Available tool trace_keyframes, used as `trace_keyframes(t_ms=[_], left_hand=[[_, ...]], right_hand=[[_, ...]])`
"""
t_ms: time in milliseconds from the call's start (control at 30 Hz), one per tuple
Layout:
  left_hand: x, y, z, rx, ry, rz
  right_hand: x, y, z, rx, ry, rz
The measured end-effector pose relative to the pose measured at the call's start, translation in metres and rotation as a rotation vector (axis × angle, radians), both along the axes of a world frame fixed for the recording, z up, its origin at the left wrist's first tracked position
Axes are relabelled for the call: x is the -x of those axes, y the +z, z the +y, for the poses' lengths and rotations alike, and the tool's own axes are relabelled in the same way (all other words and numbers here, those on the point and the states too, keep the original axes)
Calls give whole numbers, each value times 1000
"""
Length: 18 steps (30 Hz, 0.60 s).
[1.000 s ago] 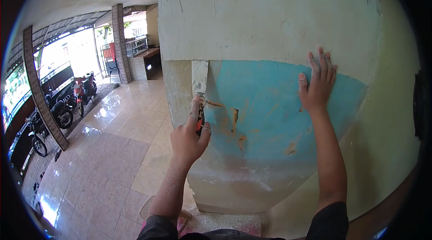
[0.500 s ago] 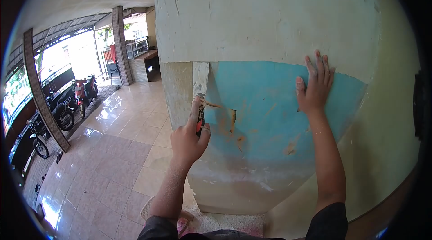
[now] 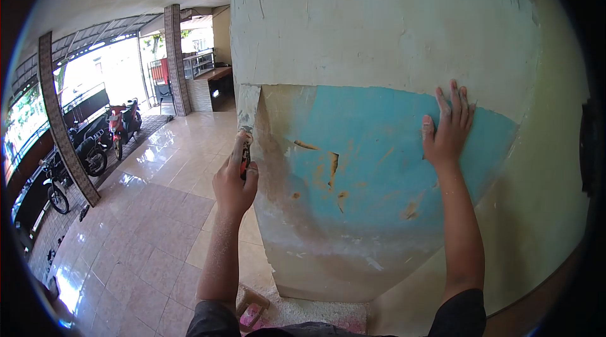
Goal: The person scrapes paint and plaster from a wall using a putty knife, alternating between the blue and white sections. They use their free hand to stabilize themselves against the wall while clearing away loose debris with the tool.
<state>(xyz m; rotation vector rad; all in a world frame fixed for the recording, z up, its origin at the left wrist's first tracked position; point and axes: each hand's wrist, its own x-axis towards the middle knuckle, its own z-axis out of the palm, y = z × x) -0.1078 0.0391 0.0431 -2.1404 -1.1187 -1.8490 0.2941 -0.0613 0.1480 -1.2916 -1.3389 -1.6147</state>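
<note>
My left hand (image 3: 233,185) grips the dark red-and-black handle of a putty knife (image 3: 249,103), with the index finger laid along it. The broad, whitish-smeared blade points up against the left edge of the wall panel (image 3: 353,34), its tip level with the top of the bare turquoise patch (image 3: 379,128). On the right, my right hand (image 3: 449,132) lies flat with fingers spread, across the border between the turquoise patch and the pale coating above. Whitish dust marks the fingers. An L-shaped broken gap (image 3: 333,169) shows in the patch between my hands.
A glossy tiled floor (image 3: 145,223) stretches out left of the panel. Beyond it stand tiled pillars (image 3: 177,59) and parked motorcycles (image 3: 117,125). Below the panel, a pale speckled surface (image 3: 315,315) and a pink-and-tan object (image 3: 251,313) show near my left elbow.
My left hand and the putty knife have moved left, from over the panel's left part to its very edge. My right hand stays flat on the wall. The view has shifted slightly.
</note>
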Motion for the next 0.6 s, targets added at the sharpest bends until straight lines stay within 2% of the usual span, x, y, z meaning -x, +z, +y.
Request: trace_keyframes(t_ms=[267,367,600], left_hand=[[-14,3,-5,67,-117,99],[-26,6,-7,11,-154,77],[-51,3,-14,76,-171,118]], right_hand=[[0,-3,0,2,27,36],[1,-6,-2,1,44,42],[-4,-25,-4,17,20,50]])
